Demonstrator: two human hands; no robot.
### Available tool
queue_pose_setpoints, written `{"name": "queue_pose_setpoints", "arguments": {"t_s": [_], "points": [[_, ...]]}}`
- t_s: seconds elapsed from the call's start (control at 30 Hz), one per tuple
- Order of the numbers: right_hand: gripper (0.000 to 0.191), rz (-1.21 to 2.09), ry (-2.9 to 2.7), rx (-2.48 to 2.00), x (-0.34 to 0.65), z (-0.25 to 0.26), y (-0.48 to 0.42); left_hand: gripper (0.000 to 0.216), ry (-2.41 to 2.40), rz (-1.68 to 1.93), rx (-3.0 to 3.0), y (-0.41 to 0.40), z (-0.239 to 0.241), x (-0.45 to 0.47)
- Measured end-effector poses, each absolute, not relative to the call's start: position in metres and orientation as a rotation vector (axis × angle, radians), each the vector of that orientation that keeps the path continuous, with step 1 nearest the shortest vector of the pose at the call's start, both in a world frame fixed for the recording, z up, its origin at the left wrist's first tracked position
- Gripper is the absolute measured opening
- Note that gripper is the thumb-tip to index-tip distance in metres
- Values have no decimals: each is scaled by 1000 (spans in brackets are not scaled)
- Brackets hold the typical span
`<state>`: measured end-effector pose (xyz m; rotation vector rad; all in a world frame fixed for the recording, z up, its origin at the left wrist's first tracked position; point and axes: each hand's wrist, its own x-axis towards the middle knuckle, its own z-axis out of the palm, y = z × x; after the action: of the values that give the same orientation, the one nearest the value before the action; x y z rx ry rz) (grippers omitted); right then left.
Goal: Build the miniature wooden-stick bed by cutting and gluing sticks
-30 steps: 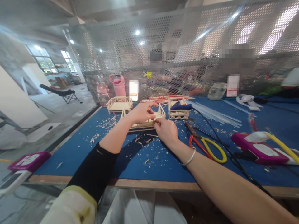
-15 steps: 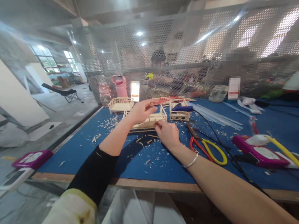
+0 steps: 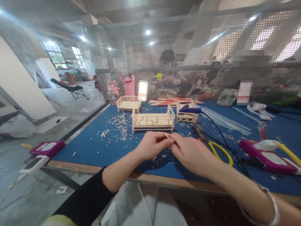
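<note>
My left hand and my right hand meet fingertip to fingertip above the near part of the table. Between the fingertips pokes out the pale end of a small wooden stick; both hands are closed in a pinch around it, and the rest is hidden. Just beyond them a miniature bench of thin wooden sticks stands upright, touched by neither hand. A second small wooden bench stands behind it to the left. Another small stick-built piece is at the right, with a blue-handled glue gun resting on it.
Pliers with yellow and red handles lie right of my hands, near black cables and a purple power strip. Clear glue sticks and red-tipped sticks lie farther back. Wood scraps litter the blue tabletop. A perforated screen stands behind.
Both hands have left the middle bench and drawn back toward me, coming together around a small wooden stick. The bench stays in place, now fully visible. The camera view has shifted slightly left.
</note>
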<state>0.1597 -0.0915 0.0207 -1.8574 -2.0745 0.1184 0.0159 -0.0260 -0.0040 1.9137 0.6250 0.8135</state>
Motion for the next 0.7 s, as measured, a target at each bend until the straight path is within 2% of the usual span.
{"name": "queue_pose_setpoints", "arguments": {"t_s": [0.2, 0.27, 0.37, 0.53, 0.7], "points": [[23, 187, -2026, -2008, 163, -3, -116, 27, 858, 879, 1776, -62, -22, 19], [28, 69, -1870, -2179, 184, -7, -114, 27, 921, 947, 1614, -68, -27, 16], [26, -129, -1752, -2436, 225, -13, -102, 29, 945, 969, 1604, -73, -29, 13], [41, 147, -1700, -2438, 258, -13, -87, 36, 918, 919, 1852, -74, -27, 11], [55, 440, -1424, -2210, 252, -2, -117, 32, 924, 969, 1747, -71, -30, 10]]}}
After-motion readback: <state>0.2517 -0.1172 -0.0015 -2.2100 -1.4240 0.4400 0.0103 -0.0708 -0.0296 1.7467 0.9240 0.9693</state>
